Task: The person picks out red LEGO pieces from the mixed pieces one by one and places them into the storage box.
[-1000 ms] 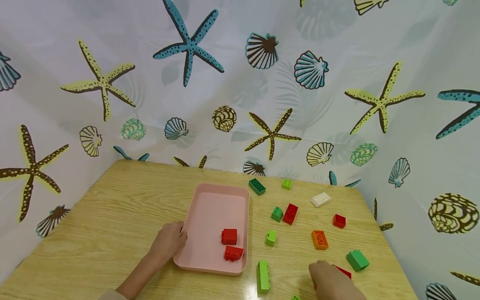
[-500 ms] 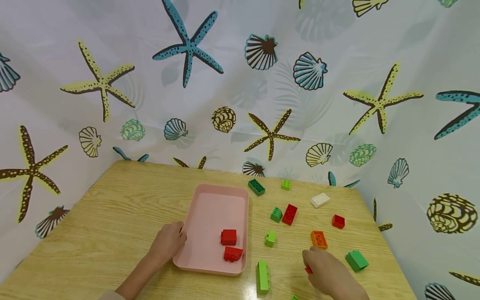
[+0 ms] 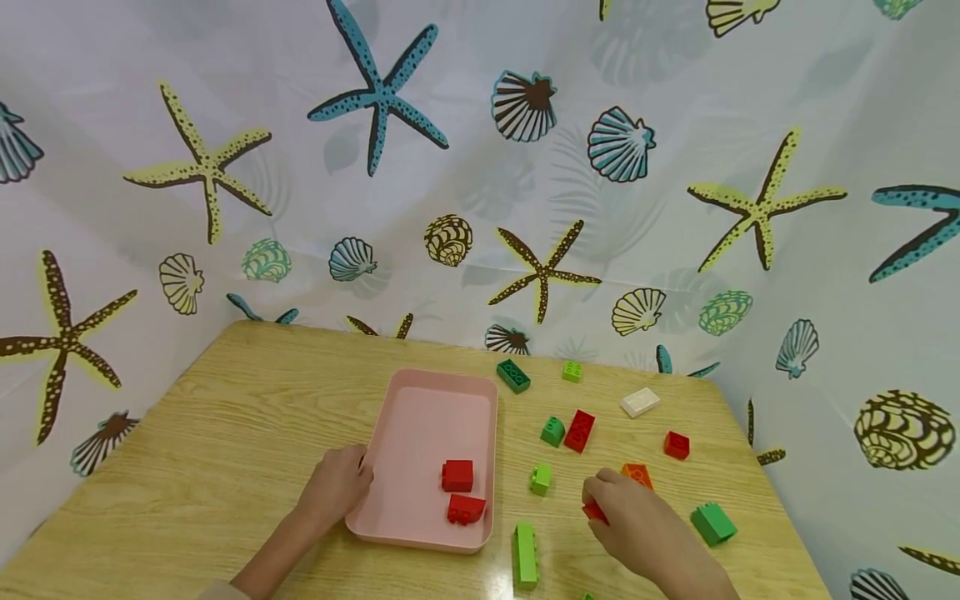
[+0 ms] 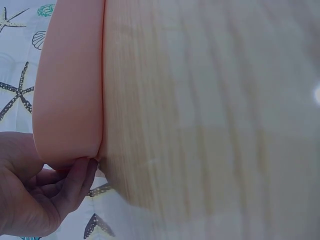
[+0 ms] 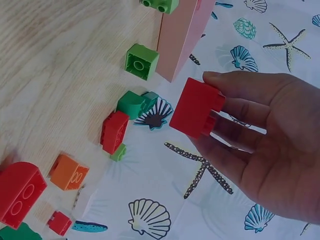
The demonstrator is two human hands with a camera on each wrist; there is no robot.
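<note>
My left hand [image 3: 339, 482] grips the left wall of a pink plastic tray [image 3: 420, 541]. In the left wrist view, the fingers [image 4: 80, 182] curl against the tray's lower edge. Inside the tray lie a red toy brick [image 3: 457, 476] and a red curved brick [image 3: 466, 508]. Right of the tray, my right hand [image 3: 637, 521] pinches another red brick [image 5: 192, 107] between thumb and fingers, held above the table. That hand partly covers an orange brick [image 3: 637, 475] in the head view. A second red curved brick [image 5: 21, 195] on the table shows only in the right wrist view.
On the wooden table [image 3: 247, 392] lie a long lime brick [image 3: 526, 556], a small lime brick [image 3: 541, 478], a green brick [image 3: 714, 523], a red brick [image 3: 580, 431], a white brick [image 3: 640, 402] and several others. A shell-patterned cloth [image 3: 450, 192] stands behind.
My right hand has moved left and away from me, bringing the red brick with it toward the tray. It now partly covers the orange brick. My left hand stays on the tray.
</note>
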